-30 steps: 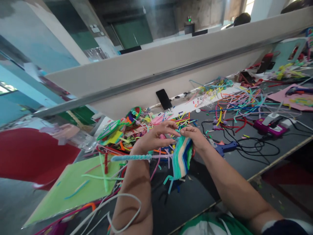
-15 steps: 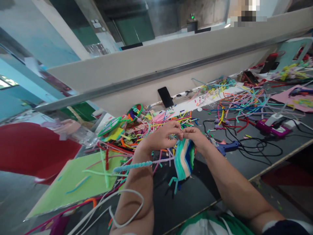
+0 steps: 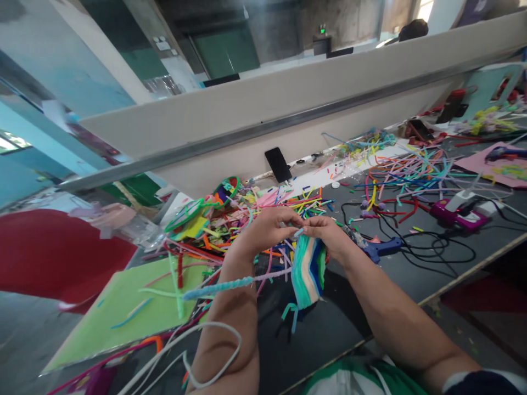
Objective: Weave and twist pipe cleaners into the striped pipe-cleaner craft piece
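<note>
Above the dark table, my left hand (image 3: pixel 274 227) and my right hand (image 3: pixel 327 233) meet fingertip to fingertip. A striped pipe-cleaner piece (image 3: pixel 307 271) in teal, cream, blue and green hangs below them, its top edge at my right fingers. Between the fingertips shows the short end of a light blue pipe cleaner (image 3: pixel 298 232), pinched by both hands. From the striped piece's left side a lilac and blue twisted pipe-cleaner stem (image 3: pixel 230 285) sticks out past my left forearm. Bent teal ends (image 3: pixel 291 312) dangle at its bottom corner.
Loose pipe cleaners (image 3: pixel 206 247) pile up beyond my hands. A blue-handled glue gun (image 3: pixel 381 248) lies right, near black cords and a purple power strip (image 3: pixel 459 214). A phone (image 3: pixel 278 164) leans on the partition. At left are a green sheet (image 3: pixel 123 307) and a white cable (image 3: pixel 214 325).
Both hands have shifted slightly, and the light blue end now shows between my fingertips. The striped piece has swung a little lower and to the left.
</note>
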Tool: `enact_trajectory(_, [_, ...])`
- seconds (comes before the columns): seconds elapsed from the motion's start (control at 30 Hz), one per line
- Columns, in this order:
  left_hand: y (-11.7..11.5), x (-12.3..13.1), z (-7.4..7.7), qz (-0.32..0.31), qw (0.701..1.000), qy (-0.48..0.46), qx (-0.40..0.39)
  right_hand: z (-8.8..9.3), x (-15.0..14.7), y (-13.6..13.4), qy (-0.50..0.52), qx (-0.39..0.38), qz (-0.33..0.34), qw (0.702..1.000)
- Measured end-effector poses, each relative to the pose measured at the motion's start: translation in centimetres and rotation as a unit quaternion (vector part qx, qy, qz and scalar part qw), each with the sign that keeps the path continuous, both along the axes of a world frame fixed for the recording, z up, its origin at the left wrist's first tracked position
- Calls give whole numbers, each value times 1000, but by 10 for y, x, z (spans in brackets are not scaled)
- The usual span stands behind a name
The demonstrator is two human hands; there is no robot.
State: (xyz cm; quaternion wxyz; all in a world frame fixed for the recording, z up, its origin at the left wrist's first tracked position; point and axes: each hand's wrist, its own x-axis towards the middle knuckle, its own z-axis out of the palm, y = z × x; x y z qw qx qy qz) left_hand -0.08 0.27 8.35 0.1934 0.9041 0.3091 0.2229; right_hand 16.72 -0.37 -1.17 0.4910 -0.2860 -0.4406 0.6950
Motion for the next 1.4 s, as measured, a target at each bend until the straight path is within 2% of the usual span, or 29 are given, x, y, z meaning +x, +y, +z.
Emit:
enact_trajectory(0.27, [1,6,-7,47,996,41,62,9,3,-4,-7,-10,24,1000])
enact_trajectory(0.4, [3,9,-13,74,995,41,46,8,2,-3,-15,-4,22,1000])
enact_trajectory(0.67, [8,18,-24,131,990,-33,-26,-2,-1,4,-95,57,-56,992])
enact_trajectory(0.87, [10,19,-26,151,982,-86,-71,-3,-1,1,-58,45,-57,996])
enact_trajectory(1.0, [15,12,-26,108,970,-116,-183,3,-1,-1,2,1,-38,999])
enact_trajectory(1.13, [17,3,-22,69,943,-138,-294,9,0,-1,16,-23,-9,1000])
enact_trajectory(1.4, [18,-7,-17,76,926,-155,-336,12,4,0,8,-20,3,1000])
